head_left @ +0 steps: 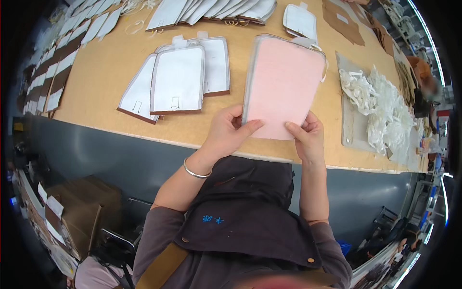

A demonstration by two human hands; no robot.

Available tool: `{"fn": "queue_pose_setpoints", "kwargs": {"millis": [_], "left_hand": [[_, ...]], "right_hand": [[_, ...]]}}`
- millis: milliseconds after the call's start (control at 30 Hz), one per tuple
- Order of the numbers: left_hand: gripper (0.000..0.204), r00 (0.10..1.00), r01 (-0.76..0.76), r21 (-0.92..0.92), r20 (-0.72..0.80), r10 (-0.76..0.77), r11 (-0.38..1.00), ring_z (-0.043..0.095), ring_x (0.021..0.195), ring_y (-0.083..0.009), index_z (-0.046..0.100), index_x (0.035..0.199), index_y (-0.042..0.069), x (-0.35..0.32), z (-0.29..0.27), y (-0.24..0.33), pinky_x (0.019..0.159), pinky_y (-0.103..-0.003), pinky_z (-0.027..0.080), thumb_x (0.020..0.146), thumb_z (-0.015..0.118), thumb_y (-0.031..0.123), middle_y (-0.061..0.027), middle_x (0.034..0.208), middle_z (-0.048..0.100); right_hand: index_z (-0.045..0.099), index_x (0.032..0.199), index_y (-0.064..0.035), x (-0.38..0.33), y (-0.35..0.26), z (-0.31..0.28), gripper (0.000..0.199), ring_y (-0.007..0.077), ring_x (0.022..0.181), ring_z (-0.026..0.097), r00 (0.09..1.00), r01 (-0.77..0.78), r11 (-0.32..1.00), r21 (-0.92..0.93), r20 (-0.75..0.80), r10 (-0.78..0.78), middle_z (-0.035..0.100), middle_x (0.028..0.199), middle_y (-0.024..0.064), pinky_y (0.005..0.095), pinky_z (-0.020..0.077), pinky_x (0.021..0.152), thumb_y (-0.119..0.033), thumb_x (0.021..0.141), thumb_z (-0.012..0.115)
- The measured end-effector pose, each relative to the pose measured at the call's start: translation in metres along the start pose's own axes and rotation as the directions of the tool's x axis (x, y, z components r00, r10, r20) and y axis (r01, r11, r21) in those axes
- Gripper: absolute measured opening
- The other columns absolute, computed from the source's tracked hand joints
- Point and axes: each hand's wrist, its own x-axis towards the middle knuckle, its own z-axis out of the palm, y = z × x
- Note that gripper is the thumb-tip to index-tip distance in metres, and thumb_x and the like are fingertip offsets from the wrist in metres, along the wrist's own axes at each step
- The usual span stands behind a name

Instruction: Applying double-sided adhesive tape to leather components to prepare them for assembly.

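Observation:
A flat pink panel with rounded top corners and a greyish border is gripped at its lower edge by both hands, over the front of the table. My left hand pinches its lower left corner, thumb on the pink face. At the lower right, my right hand grips it the same way; the fingers behind are partly hidden. A pale tab and a thin cream loop show at its top right. Just left lie several overlapping white panels with grey borders, brown bottom edges and small drawn marks.
More white panels are fanned out at the far edge, with a smaller white panel to their right. Brown pieces lie far right. Tangled white strips cover a grey board. White-and-brown pieces line the left end.

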Motion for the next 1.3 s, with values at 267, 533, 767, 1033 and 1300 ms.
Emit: {"fn": "queue_pose_setpoints", "kwargs": {"millis": [267, 533, 767, 1033, 1300], "left_hand": [[0.020, 0.965, -0.176, -0.046, -0.203, 0.164, 0.983, 0.055, 0.081, -0.0057, 0.060, 0.101, -0.003, 0.000, 0.010, -0.005, 0.072, -0.019, 0.045, 0.081, 0.063, -0.002, -0.0032, 0.092, 0.062], [0.021, 0.914, -0.265, -0.009, -0.322, 0.248, 0.964, 0.056, 0.085, -0.0072, 0.060, 0.102, -0.003, 0.007, 0.028, -0.030, 0.075, -0.021, 0.045, 0.081, 0.063, -0.002, -0.0039, 0.097, 0.062], [0.022, 0.992, -0.116, -0.118, -0.067, 0.109, 0.986, 0.057, 0.086, -0.0084, 0.060, 0.104, -0.003, 0.009, 0.009, 0.001, 0.078, -0.022, 0.046, 0.082, 0.063, 0.000, -0.0061, 0.097, 0.064], [0.025, 0.998, -0.062, -0.019, -0.025, 0.062, 0.998, 0.056, 0.075, -0.0060, 0.062, 0.101, 0.000, 0.015, 0.013, -0.004, 0.069, -0.019, 0.047, 0.077, 0.068, 0.001, 0.0004, 0.083, 0.057], [0.021, 0.940, -0.094, 0.204, -0.303, 0.154, 0.975, 0.056, 0.063, -0.0058, 0.066, 0.089, -0.001, 0.013, 0.020, -0.015, 0.057, -0.017, 0.046, 0.070, 0.074, 0.002, -0.0009, 0.073, 0.055]], "right_hand": [[0.053, 0.113, 0.0069, 0.002, 0.006, 0.019, 0.037, 0.0108, 0.090, 0.060, 0.988, 0.084, 0.984, -0.157, -0.117, -0.103, 0.063, 0.103, 0.0111, 0.0216, 0.0489, 0.077, 0.007, 0.077, 0.063], [0.039, 0.128, 0.0057, -0.003, 0.038, 0.036, 0.055, 0.0253, 0.112, 0.052, 0.790, 0.244, 0.639, -0.729, -0.232, -0.567, 0.052, 0.120, 0.0205, 0.0327, 0.0417, 0.092, -0.005, 0.079, 0.063], [0.019, 0.137, 0.0002, -0.002, -0.010, 0.000, 0.078, 0.0281, 0.117, 0.045, 0.957, 0.256, 0.960, -0.113, -0.110, -0.268, 0.042, 0.131, 0.0202, 0.0364, 0.0388, 0.095, -0.011, 0.077, 0.068], [0.051, 0.114, -0.0015, 0.012, 0.007, -0.007, 0.036, 0.0157, 0.096, 0.058, 1.000, -0.018, 0.980, 0.199, -0.013, 0.021, 0.060, 0.108, 0.0093, 0.0294, 0.0467, 0.085, -0.002, 0.080, 0.063], [0.044, 0.119, 0.0007, 0.016, 0.022, 0.003, 0.043, 0.0172, 0.104, 0.054, 0.971, 0.205, 0.979, 0.007, -0.126, -0.202, 0.055, 0.114, 0.0115, 0.0314, 0.0427, 0.090, -0.005, 0.081, 0.063]]}}
